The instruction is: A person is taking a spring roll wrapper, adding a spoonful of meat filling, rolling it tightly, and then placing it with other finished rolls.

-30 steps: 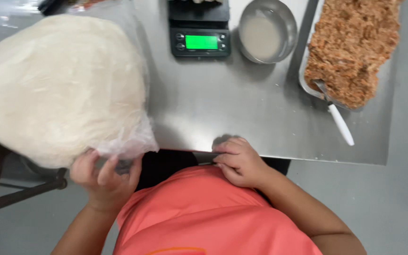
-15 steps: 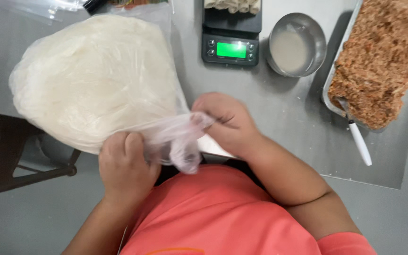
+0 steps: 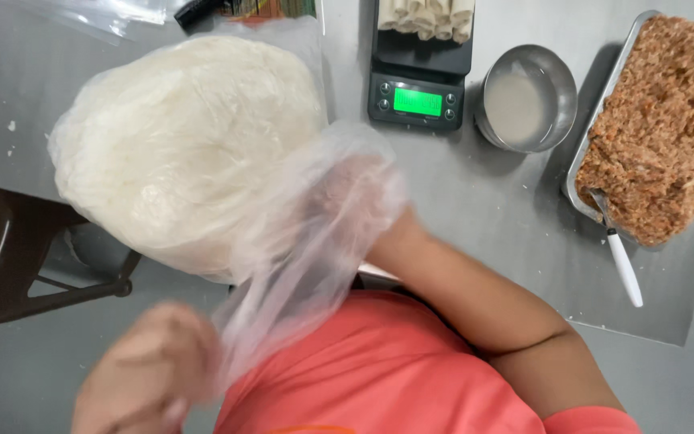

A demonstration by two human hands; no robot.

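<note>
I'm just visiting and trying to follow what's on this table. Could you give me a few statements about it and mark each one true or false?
1. The right hand is inside the clear plastic bag. True.
2. The scale has a red display. False: it glows green.
3. The metal bowl sits between the scale and the tray of minced filling. True.
4. The white-handled utensil lies in the bowl. False: it rests in the tray.
5. The white stack of round sheets lies right of the scale. False: left.
</note>
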